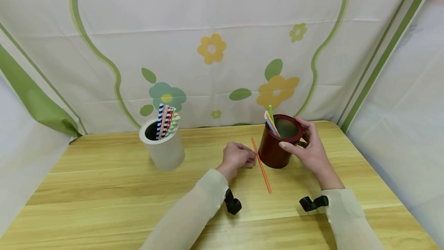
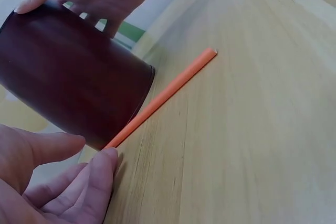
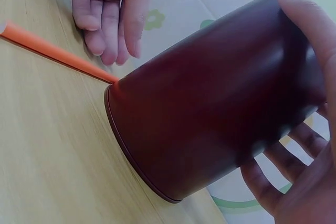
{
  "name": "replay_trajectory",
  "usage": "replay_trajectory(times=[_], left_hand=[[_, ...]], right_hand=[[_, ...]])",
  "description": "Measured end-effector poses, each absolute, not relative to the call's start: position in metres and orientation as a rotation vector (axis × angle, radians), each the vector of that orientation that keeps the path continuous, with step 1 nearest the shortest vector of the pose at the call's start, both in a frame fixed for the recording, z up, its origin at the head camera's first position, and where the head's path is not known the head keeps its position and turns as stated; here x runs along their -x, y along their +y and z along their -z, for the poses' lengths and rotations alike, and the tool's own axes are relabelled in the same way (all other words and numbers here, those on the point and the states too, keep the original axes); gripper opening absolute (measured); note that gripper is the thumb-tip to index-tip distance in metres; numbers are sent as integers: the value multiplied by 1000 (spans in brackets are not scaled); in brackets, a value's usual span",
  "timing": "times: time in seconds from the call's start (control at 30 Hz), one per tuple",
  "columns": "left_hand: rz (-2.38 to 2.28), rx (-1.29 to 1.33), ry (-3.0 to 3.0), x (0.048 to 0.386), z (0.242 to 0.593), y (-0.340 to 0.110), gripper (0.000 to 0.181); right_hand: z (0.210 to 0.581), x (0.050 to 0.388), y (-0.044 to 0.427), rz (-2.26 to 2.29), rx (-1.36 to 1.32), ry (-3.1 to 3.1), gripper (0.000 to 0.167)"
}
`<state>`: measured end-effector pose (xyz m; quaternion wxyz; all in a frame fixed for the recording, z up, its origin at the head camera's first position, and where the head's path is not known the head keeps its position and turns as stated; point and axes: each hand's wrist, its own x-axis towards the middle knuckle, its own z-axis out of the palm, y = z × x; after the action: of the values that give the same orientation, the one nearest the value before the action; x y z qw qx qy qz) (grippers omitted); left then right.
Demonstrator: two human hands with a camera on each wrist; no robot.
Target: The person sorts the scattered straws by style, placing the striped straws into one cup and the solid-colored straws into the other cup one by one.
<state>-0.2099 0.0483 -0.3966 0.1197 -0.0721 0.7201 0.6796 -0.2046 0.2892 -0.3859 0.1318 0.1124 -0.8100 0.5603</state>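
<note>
An orange straw (image 1: 265,175) lies on the table, its middle beside the base of a dark red cylindrical cup (image 1: 274,151). My left hand (image 1: 238,156) is just left of the straw. In the left wrist view, a fingertip (image 2: 107,156) is at the straw, while the thumb stands apart from it. The cup stands upright, gripped by my right hand (image 1: 310,150), with the thumb at the near rim and the fingers round the far right side. Several plain coloured straws (image 1: 271,123) lean inside the cup's left rim.
On the left of the wooden table (image 1: 104,188) stands a white cylindrical cup (image 1: 166,153) holding several striped straws (image 1: 165,123). A flowered cloth (image 1: 173,49) hangs behind the table's far edge, with more cloth on both sides.
</note>
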Motion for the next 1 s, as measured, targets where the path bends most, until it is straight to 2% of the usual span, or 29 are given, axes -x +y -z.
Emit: replay_trajectory(times=[0.37, 0.67, 1.0], left_hand=[[-1928, 211, 2082, 209, 395, 56, 6], [-1859, 307, 2148, 212, 393, 60, 6], [-1661, 303, 2319, 217, 393, 69, 18]], right_hand=[[387, 205, 289, -1644, -338, -2336, 87], [387, 205, 287, -1647, -327, -2342, 87], [385, 203, 287, -1633, -315, -2357, 88]])
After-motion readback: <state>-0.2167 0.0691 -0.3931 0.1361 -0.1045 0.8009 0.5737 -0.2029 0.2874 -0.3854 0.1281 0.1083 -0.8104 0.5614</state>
